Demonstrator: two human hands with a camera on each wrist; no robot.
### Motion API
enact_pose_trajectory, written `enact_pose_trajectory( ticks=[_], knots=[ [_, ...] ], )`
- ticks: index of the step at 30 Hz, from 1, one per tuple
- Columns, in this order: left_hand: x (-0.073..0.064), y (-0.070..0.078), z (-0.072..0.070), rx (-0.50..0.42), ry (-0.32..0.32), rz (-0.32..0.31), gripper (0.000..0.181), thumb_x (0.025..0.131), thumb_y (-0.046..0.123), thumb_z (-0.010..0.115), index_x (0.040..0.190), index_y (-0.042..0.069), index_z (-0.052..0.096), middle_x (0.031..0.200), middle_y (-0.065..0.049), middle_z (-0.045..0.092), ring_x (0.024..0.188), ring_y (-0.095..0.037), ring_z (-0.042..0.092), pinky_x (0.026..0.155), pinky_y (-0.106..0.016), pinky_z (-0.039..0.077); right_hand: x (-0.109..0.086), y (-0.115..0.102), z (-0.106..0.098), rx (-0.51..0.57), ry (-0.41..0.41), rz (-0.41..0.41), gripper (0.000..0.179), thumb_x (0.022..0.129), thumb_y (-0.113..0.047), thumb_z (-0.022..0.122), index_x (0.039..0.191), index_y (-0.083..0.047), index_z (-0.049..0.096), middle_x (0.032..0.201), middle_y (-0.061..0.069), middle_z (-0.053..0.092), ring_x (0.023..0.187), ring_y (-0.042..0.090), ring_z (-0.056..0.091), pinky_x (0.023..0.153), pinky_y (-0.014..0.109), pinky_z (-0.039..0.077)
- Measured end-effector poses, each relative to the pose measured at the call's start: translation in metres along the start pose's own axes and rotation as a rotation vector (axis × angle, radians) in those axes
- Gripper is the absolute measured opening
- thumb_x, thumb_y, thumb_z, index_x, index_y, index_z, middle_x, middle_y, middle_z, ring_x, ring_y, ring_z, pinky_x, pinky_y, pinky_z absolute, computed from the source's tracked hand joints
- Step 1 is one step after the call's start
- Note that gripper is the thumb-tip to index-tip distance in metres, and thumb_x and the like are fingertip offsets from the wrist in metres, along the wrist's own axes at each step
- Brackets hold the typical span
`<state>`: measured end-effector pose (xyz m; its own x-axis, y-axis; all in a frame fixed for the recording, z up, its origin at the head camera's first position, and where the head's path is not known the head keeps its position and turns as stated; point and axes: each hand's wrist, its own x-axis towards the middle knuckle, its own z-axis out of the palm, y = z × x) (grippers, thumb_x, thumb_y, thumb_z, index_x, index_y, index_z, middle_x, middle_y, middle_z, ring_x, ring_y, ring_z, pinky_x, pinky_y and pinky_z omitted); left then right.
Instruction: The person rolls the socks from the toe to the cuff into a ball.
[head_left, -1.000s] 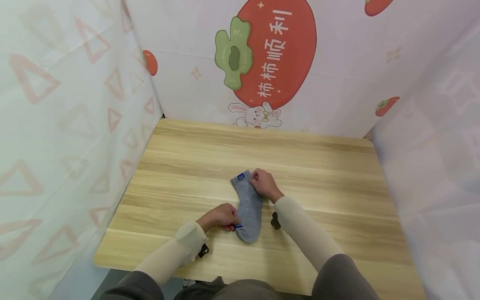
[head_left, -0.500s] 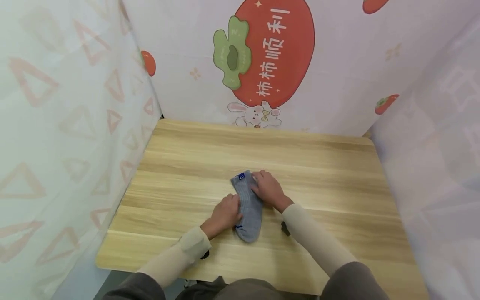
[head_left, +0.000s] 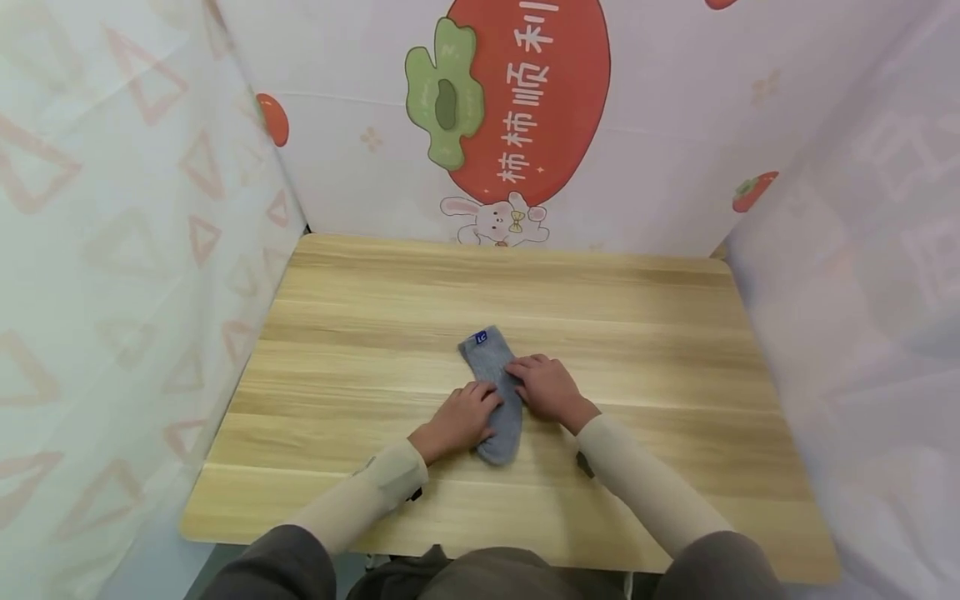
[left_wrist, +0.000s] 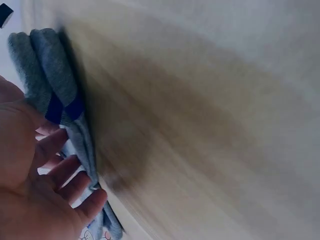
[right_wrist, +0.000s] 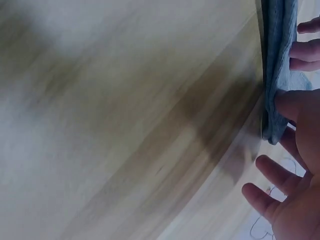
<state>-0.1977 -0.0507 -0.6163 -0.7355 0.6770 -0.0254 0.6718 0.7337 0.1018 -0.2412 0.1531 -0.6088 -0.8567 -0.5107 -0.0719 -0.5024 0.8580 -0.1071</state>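
Observation:
A pair of grey socks (head_left: 487,358) lies flat, one on the other, with the cuff and its dark blue label pointing away from me. In the left wrist view, the two layers of the socks (left_wrist: 57,70) show at the toe end, each with a blue band. My left hand (head_left: 459,419) rests on the middle of the socks from the left, its fingers loosely bent over them. From the right, my right hand (head_left: 550,390) touches the upper edge below the cuff. Its fingers are spread in the right wrist view, with the thumb (right_wrist: 290,104) against the side of the socks.
The socks lie on a wood-grain table (head_left: 360,333) with rounded corners. White printed cloth walls (head_left: 352,183) stand behind it and at both sides. Dark straps (head_left: 585,463) show under the pale sleeves at my wrists.
My left hand has let go its pinch near the toe and moved up onto the middle. The right hand has released the cuff edge and slid down along the socks. The head view has shifted slightly.

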Motion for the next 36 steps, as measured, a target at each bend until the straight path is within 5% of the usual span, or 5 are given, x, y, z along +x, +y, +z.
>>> enact_pose_trajectory(
  ticks=[7, 17, 24, 28, 36],
  knots=[
    [0.028, -0.002, 0.006, -0.03, 0.053, 0.012, 0.053, 0.088, 0.047, 0.063, 0.132, 0.017, 0.055, 0.14, -0.007, 0.051, 0.13, -0.025, 0.048, 0.096, -0.043, 0.049, -0.009, 0.013, -0.003, 0.029, 0.083, 0.067, 0.043, 0.09, -0.027, 0.064, 0.131, -0.015, 0.059, 0.138, 0.004, 0.056, 0.123, 0.03, 0.054, 0.09, 0.05, 0.049],
    [0.063, -0.008, 0.003, -0.061, 0.1, -0.039, 0.046, 0.09, 0.039, 0.064, 0.129, 0.016, 0.058, 0.139, -0.007, 0.053, 0.129, -0.025, 0.049, 0.096, -0.044, 0.048, -0.044, -0.005, 0.002, 0.078, 0.34, -0.248, 0.01, 0.081, -0.025, 0.075, 0.086, -0.018, 0.072, 0.094, -0.002, 0.068, 0.091, 0.019, 0.063, 0.076, 0.039, 0.052],
    [0.044, -0.009, 0.0, -0.202, 0.243, 0.141, 0.01, 0.089, 0.019, 0.065, 0.097, 0.013, 0.068, 0.098, -0.001, 0.066, 0.095, -0.017, 0.06, 0.084, -0.031, 0.05, -0.052, -0.011, 0.014, 0.1, 0.326, -0.313, 0.011, 0.081, -0.027, 0.075, 0.084, -0.017, 0.072, 0.085, -0.005, 0.067, 0.082, 0.012, 0.064, 0.072, 0.033, 0.052],
    [0.031, -0.012, 0.0, -0.258, 0.166, 0.226, 0.009, 0.091, 0.022, 0.065, 0.095, 0.015, 0.068, 0.093, 0.003, 0.065, 0.088, -0.011, 0.061, 0.082, -0.026, 0.051, -0.055, -0.008, 0.014, 0.115, 0.317, -0.276, 0.019, 0.076, -0.033, 0.079, 0.085, -0.018, 0.071, 0.087, -0.006, 0.067, 0.085, 0.012, 0.064, 0.075, 0.034, 0.052],
    [0.025, -0.017, -0.002, -0.3, 0.074, 0.219, 0.019, 0.089, 0.03, 0.068, 0.1, 0.015, 0.069, 0.096, 0.004, 0.065, 0.088, -0.009, 0.06, 0.082, -0.025, 0.05, -0.051, -0.011, 0.011, 0.106, 0.291, -0.197, 0.006, 0.086, -0.021, 0.07, 0.091, -0.018, 0.069, 0.084, -0.006, 0.071, 0.078, 0.01, 0.067, 0.072, 0.033, 0.05]
  ],
)
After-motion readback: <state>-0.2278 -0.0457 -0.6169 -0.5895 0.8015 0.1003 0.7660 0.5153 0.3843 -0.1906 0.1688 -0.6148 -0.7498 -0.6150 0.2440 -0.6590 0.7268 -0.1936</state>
